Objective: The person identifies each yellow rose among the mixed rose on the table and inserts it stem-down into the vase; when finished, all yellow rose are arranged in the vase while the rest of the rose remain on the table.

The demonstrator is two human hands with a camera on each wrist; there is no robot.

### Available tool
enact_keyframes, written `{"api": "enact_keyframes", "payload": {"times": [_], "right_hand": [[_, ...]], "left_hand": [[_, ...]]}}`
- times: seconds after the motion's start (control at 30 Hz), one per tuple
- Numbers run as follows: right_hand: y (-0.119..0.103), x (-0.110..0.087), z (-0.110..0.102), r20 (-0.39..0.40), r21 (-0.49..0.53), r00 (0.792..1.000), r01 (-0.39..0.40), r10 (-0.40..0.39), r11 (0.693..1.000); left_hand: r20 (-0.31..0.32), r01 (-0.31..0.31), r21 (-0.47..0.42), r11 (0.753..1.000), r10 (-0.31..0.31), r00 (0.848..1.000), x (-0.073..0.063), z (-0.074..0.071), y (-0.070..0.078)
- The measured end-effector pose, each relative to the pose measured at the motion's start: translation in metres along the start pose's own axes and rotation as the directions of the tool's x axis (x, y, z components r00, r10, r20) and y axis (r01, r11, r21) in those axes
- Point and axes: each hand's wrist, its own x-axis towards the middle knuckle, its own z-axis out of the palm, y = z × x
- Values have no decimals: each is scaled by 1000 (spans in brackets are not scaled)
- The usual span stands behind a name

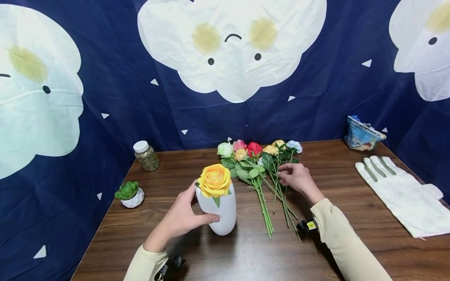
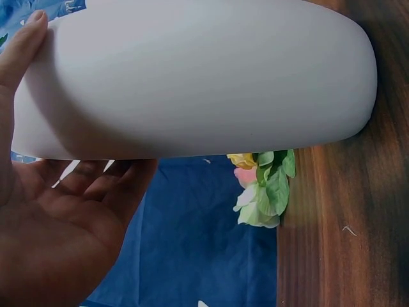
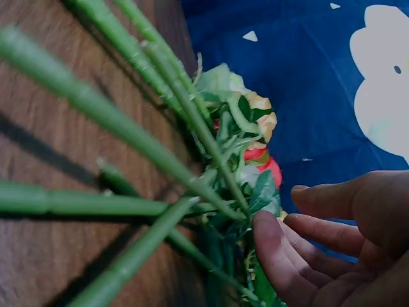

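My left hand (image 1: 188,216) grips a white vase (image 1: 225,212) around its side, thumb across the front and fingers behind. A yellow rose (image 1: 215,180) sits in the vase mouth, its green leaves at the rim. In the left wrist view, the vase (image 2: 211,77) spans the upper part, with the fingers under its edge. My right hand (image 1: 297,177) reaches in at the flower stems (image 1: 281,193) on the right of the pile. The right wrist view shows its fingertips (image 3: 265,224) right at the crossing green stems (image 3: 128,131), with a gap between the digits.
More artificial flowers lie on the wooden table (image 1: 147,234), including a red rose (image 1: 254,149). A jar (image 1: 146,156) and a potted succulent (image 1: 130,193) stand left. White gloves (image 1: 404,195) and a blue patterned container (image 1: 363,134) are right. A blue cloth (image 1: 116,105) hangs behind.
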Motion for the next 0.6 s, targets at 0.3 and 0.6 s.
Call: {"api": "enact_keyframes", "payload": {"times": [0.3,0.6], "right_hand": [[6,1,4,31,-71,999,-5,8,997],[10,2,6,-9,-110,1000,-8,7,994]], "left_hand": [[-3,-2,-2,1000,2,1000,-1,0,0],[6,-26,-15,1000,27,1000,0,0,0]]}}
